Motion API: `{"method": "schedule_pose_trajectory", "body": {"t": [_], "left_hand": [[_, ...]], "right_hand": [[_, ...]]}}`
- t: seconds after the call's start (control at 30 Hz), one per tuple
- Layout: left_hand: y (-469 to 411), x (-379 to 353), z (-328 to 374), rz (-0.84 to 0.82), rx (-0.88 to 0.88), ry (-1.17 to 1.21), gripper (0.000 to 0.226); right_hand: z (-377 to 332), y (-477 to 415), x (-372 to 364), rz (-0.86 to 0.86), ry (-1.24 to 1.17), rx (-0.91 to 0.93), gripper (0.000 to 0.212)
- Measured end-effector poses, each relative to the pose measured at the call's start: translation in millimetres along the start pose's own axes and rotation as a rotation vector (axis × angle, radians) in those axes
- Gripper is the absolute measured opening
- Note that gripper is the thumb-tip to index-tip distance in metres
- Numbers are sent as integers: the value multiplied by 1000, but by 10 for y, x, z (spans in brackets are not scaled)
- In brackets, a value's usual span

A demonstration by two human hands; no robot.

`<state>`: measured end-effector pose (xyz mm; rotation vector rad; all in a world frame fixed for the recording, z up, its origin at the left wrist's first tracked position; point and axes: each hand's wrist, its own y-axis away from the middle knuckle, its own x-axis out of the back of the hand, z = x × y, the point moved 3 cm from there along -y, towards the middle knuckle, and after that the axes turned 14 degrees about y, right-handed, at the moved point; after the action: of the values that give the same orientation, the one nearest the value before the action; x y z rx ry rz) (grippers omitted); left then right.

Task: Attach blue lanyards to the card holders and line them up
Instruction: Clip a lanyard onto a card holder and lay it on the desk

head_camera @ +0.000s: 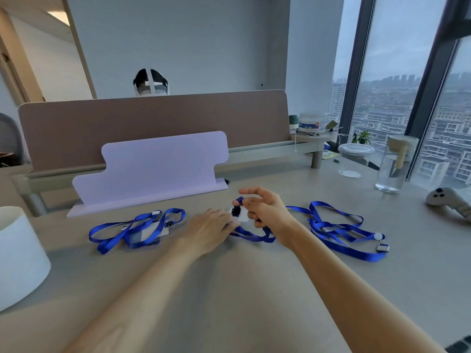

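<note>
The holder (243,218) lies flat on the desk (229,289) between the hands, at about 2 o'clock from the left hand (209,231) and 8 o'clock from the right hand (265,212). The left fingers lie straight and flat, tips pressing the holder's near-left edge and gripping nothing. The right thumb and curled fingers pinch the lanyard (240,200) just above its black clip (235,212), forefinger held out loose. The clip hangs at about 7 o'clock from that pinch, touching or just over the holder's far edge; I cannot tell which. The holder's long axis is mostly hidden. The clip probably has to come down toward 6 o'clock onto the holder, and the right hand is nearer. A set (137,233) that looks finished lies at 9 o'clock, spares (339,233) at 3
</note>
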<state>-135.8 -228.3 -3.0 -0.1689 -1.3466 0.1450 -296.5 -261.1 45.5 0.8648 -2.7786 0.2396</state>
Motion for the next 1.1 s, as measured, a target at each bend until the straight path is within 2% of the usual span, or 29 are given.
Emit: {"method": "schedule_pose_trajectory", "body": {"t": [0.1,0.2,0.27,0.4,0.57,0.77,0.83,0.93,1.1], "left_hand": [[-43,56,98,128,-92,-274,11],[-162,114,66,154,0,-307,5],[-278,65,-40,126,72,-308,24],[-456,-110,-164,101,109,-294,53],[-628,-265,-173,76,190,-173,31],[-631,-349,-302,-57,326,72,47],[-523,-349,-207,8,267,152,51],[-306,-404,8,79,89,244,45],[-266,-429,67,-96,154,211,51]], "right_hand": [[-57,39,9,2,0,-3,25],[-88,56,67,23,17,-8,24],[-82,72,119,43,49,-17,25],[-97,166,284,88,107,13,27],[-229,256,478,163,132,99,25],[-212,369,548,76,180,92,25],[-149,421,576,36,209,41,27],[-71,529,581,-31,272,-56,30],[-61,822,542,-115,386,-143,33]]}}
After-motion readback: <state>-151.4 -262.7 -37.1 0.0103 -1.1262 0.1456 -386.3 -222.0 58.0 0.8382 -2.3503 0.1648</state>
